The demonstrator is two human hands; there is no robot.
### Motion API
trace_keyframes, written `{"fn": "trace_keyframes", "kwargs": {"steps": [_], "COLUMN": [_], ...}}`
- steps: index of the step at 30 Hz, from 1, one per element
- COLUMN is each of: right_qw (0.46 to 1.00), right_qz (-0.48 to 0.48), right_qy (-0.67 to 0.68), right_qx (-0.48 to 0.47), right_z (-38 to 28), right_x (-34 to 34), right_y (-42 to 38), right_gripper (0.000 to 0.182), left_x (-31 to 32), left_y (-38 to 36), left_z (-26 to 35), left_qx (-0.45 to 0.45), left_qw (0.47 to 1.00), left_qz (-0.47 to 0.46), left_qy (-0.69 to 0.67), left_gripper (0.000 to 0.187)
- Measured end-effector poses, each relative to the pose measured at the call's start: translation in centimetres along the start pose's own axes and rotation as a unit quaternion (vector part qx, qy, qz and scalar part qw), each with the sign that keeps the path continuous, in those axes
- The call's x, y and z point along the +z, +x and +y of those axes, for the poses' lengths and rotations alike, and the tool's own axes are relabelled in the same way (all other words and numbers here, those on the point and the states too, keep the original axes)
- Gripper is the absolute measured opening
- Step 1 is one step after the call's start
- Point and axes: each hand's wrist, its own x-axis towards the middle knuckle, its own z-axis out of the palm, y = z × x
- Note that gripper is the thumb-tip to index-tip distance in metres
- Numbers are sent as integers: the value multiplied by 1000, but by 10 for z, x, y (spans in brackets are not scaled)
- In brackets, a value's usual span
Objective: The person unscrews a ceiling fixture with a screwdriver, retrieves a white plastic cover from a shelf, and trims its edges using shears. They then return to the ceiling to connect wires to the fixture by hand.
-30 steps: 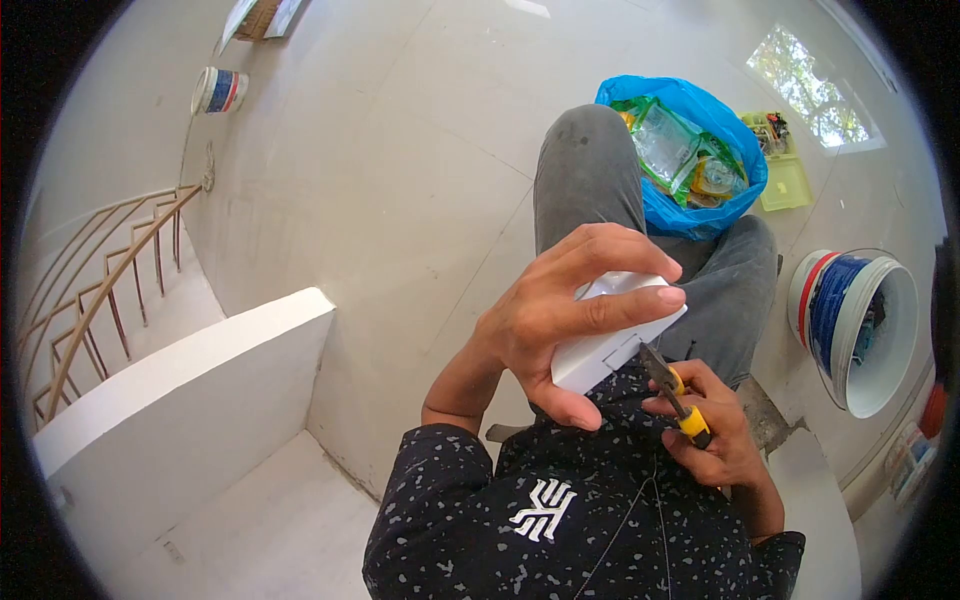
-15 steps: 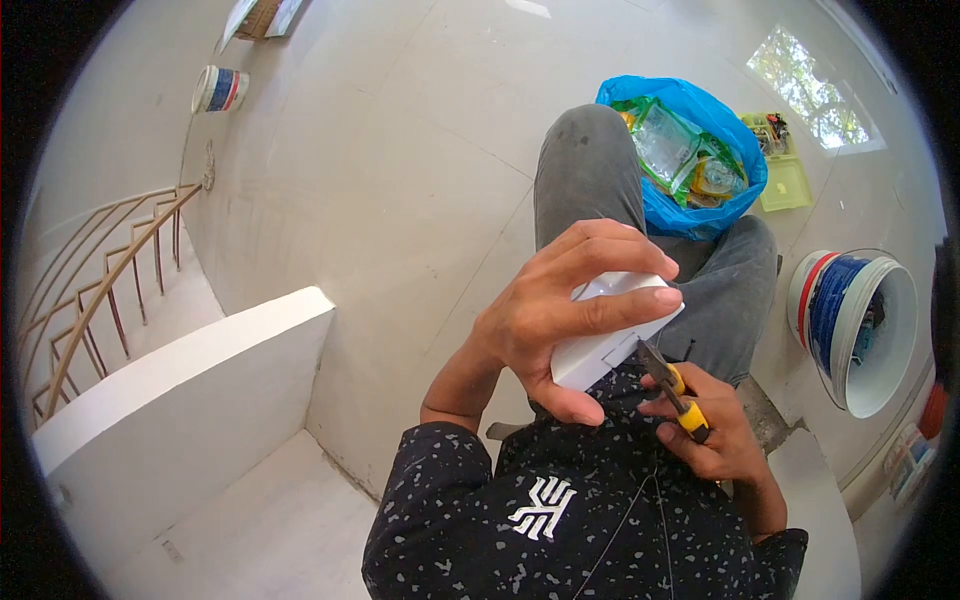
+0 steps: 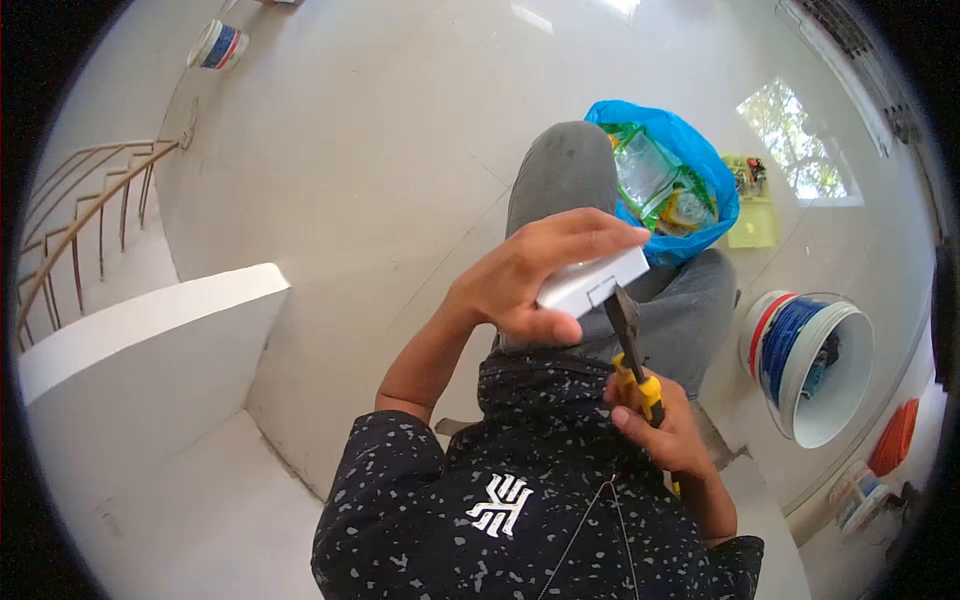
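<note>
My left hand (image 3: 510, 275) grips a small white plastic box (image 3: 592, 288) over my lap, thumb below and fingers across its top. A cut-out shape with dark outlines shows on the side of the box facing me. In my right hand (image 3: 662, 430) is a pair of pliers (image 3: 627, 330) with yellow and black handles, held from below. The metal jaws point up and meet the edge of the box at that cut-out.
Past my knees sits a blue plastic bag (image 3: 722, 180) with clear and green packaging inside. Beside it lies an open yellow-green organizer case (image 3: 752, 228). A white bucket (image 3: 757, 345) stands at right, near an orange bundle (image 3: 893, 437). A low white wall (image 3: 150, 340) and stair railing (image 3: 85, 220) are at left.
The box has turned so its cut-out side shows more fully. The pliers have swung more upright, their jaws now at the cut-out. The whole view has shifted with my head.
</note>
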Motion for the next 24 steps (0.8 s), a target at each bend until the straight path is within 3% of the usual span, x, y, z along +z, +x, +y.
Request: {"fn": "trace_keyframes", "kwargs": {"steps": [1, 3, 5, 7, 11, 12, 19, 21, 24], "right_qw": [1000, 999, 997, 995, 989, 985, 986, 984, 992], "right_qz": [7, 24, -1, -7, -37, -41, -54, -70, -17], "right_qy": [11, 35, 62, 88, 136, 128, 103, 12, -10], "right_qx": [28, 1, -42, -52, -52, -107, -122, -165, -124], "right_z": [3, 14, 23, 34, 39, 45, 42, 44, 35], "right_x": [2, 3, -1, -1, -7, -7, -13, -18, -13], "right_y": [1, 5, 11, 13, 11, 13, 14, 16, 13], "right_gripper": [30, 30, 25, 24, 29, 29, 29, 24, 27], "left_x": [1, 2, -2, -2, -15, -16, -11, -15, -7], "left_y": [0, -2, -1, -2, -12, -13, 0, 4, 6], "left_z": [-2, -7, -2, -4, -1, 1, 39, 50, 53], "left_qx": [5, -91, -120, 14, 9, 18, 49, 27, -4], "left_qw": [1000, 995, 992, 992, 988, 990, 996, 996, 985], "left_qz": [4, 32, 18, 126, 153, 137, 71, 1, -43], "left_qy": [2, -39, -45, 3, 2, 2, -1, 91, 166], "left_gripper": [92, 115, 124, 109, 122, 125, 116, 109, 102]}}
